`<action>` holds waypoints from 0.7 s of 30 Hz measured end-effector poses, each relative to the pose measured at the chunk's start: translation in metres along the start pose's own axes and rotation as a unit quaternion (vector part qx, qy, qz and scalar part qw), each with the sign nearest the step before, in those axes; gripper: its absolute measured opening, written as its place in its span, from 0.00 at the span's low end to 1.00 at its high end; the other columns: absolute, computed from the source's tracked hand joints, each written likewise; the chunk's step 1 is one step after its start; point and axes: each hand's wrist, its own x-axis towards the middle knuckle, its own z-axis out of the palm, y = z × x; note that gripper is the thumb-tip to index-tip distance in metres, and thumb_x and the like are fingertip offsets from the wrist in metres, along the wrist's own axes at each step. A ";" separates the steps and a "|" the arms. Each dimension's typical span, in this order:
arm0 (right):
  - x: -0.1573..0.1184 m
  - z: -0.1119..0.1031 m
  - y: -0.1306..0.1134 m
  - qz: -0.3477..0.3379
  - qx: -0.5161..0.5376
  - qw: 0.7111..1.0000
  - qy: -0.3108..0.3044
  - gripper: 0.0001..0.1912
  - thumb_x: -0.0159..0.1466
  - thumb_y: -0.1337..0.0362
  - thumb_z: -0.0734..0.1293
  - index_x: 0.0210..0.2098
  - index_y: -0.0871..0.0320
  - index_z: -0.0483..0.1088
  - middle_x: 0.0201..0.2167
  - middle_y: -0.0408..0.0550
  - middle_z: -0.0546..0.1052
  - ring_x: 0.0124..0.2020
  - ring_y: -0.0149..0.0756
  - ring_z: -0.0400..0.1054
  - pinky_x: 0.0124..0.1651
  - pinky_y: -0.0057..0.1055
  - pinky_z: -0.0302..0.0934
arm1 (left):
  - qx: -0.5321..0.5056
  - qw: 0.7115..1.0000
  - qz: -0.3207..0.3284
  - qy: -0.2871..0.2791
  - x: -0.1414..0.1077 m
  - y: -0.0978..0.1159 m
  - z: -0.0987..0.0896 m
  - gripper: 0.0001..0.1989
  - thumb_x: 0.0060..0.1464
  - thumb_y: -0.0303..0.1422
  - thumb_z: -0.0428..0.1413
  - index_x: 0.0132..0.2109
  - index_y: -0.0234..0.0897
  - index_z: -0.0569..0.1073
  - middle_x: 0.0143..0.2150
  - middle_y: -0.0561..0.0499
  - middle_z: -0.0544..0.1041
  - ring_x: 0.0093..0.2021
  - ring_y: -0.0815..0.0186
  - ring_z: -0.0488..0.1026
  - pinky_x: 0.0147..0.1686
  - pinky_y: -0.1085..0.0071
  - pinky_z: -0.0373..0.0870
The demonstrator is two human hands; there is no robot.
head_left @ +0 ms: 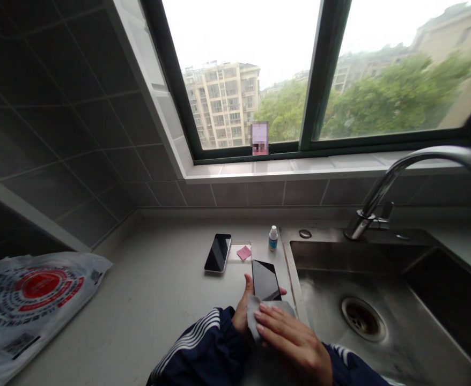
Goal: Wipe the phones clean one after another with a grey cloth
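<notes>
My left hand (243,309) grips a dark smartphone (266,280) from below, thumb along its left edge and fingertips showing past its right edge. Across the lower part of the screen lies a grey cloth (255,313). My right hand (289,335) presses that cloth flat against the phone, its fingers together over it. Beyond them on the counter rests a second smartphone (218,253), screen up. Beside it is a clear phone case (235,245) with a small pink square (243,253) on it. A small white-capped bottle (273,238) stands upright near the sink.
To the right is a steel sink (319,300) with a curved chrome faucet (384,187). A printed white plastic bag (30,305) lies at the left end of the counter (139,300). Ahead is a window with a tiled sill (292,166).
</notes>
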 end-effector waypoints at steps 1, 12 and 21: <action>0.001 0.000 0.000 -0.002 -0.001 1.000 -0.003 0.18 0.68 0.71 0.63 0.58 0.61 0.66 0.57 0.53 0.71 0.63 0.41 0.59 0.64 0.40 0.58 | -0.004 1.000 -0.001 0.013 0.001 -0.001 -0.002 0.56 0.37 0.72 0.40 0.53 0.24 0.69 0.38 0.36 0.77 0.39 0.48 0.74 0.43 0.54 0.66; 0.004 -0.007 0.015 0.015 -0.012 1.000 0.019 0.17 0.67 0.72 0.64 0.55 0.61 0.70 0.54 0.54 0.74 0.61 0.42 0.62 0.61 0.41 0.61 | -0.138 0.987 0.067 0.037 -0.005 0.006 0.006 0.48 0.46 0.67 0.41 0.50 0.25 0.71 0.31 0.38 0.77 0.33 0.55 0.75 0.44 0.58 0.66; 0.008 -0.005 0.007 -0.022 -0.063 0.998 -0.010 0.15 0.67 0.70 0.64 0.53 0.61 0.70 0.55 0.53 0.73 0.62 0.40 0.60 0.68 0.48 0.45 | -0.089 0.990 0.052 0.094 -0.002 -0.004 0.000 0.48 0.48 0.66 0.40 0.52 0.23 0.71 0.32 0.38 0.78 0.33 0.58 0.76 0.42 0.62 0.68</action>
